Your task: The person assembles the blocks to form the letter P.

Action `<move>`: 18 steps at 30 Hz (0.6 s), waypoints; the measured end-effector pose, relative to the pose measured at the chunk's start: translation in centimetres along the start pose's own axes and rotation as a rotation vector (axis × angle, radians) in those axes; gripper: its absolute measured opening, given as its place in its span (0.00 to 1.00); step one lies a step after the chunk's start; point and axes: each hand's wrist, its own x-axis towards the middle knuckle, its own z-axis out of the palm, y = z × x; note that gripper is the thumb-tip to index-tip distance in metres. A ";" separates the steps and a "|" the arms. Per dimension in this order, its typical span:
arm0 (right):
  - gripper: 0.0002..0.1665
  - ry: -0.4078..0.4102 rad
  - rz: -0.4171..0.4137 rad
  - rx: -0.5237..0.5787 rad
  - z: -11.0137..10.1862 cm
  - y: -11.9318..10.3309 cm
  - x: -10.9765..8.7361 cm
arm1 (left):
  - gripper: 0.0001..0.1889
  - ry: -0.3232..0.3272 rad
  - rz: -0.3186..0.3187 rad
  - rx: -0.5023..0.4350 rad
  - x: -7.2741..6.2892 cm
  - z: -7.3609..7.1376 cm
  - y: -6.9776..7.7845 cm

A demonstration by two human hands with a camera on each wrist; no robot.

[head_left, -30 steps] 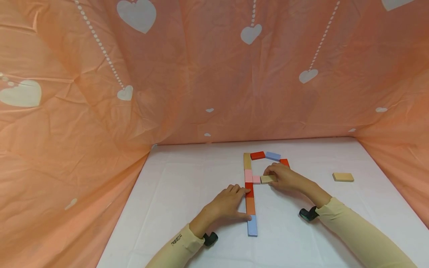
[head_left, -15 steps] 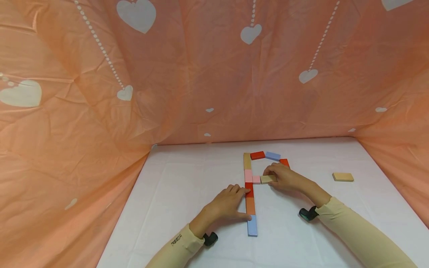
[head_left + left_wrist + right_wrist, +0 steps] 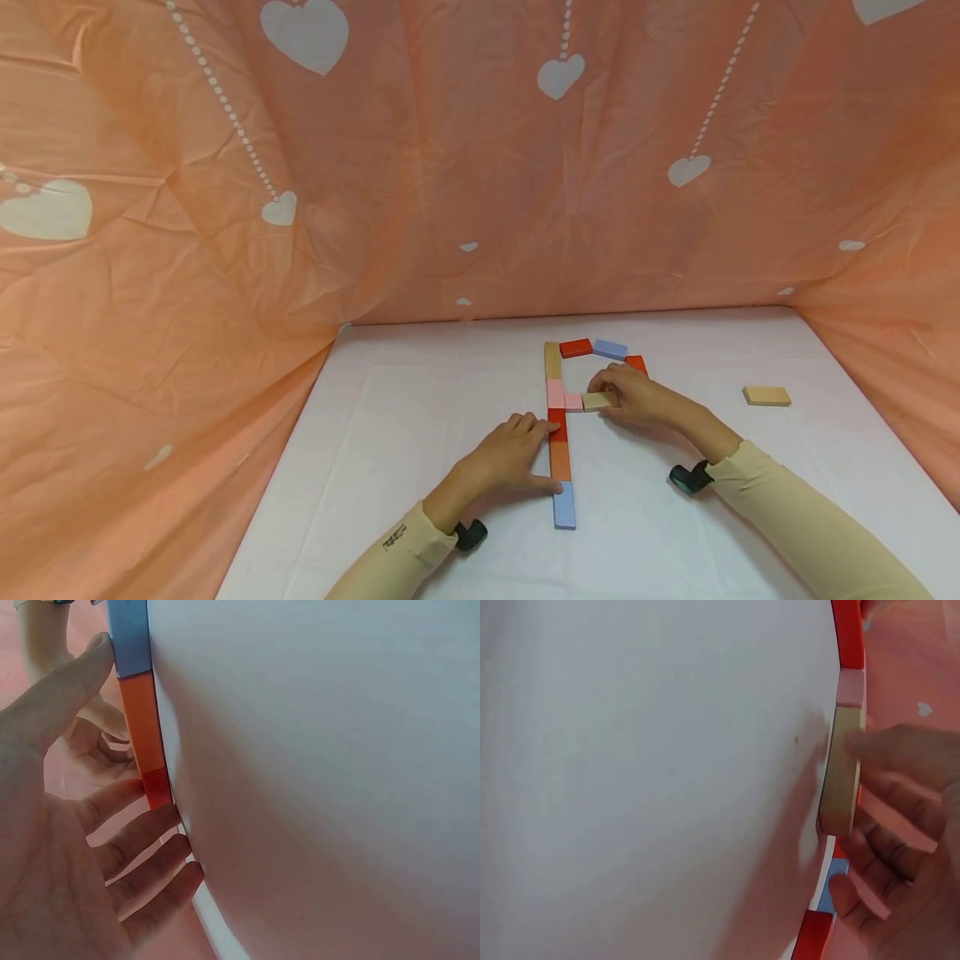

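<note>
My right hand (image 3: pixel 641 398) pinches a tan wooden block (image 3: pixel 841 772) lying end to end with a small pink block (image 3: pixel 573 402). That pink block meets a straight column: a tan block at the far end, then pink (image 3: pixel 555 393), red (image 3: pixel 557 432), orange (image 3: pixel 560 462) and blue (image 3: pixel 564 507) blocks. My left hand (image 3: pixel 504 457) spreads along the column's left side, index fingertip at the red block and thumb at the orange-blue joint. From the far end, a red block (image 3: pixel 576 348), a blue block (image 3: pixel 610 349) and another red block (image 3: pixel 637 364) curve rightward, the last partly hidden by my right hand.
A loose tan block (image 3: pixel 767 396) lies on the white tabletop (image 3: pixel 420 375), right of my right hand. Behind and at both sides of the table hangs an orange cloth (image 3: pixel 450 167) with white hearts. Each wrist wears a small black camera.
</note>
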 end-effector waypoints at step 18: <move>0.17 0.205 -0.047 0.016 -1.7 1.8 -3.6 | 0.48 0.005 0.008 -0.007 -0.1 0.0 0.0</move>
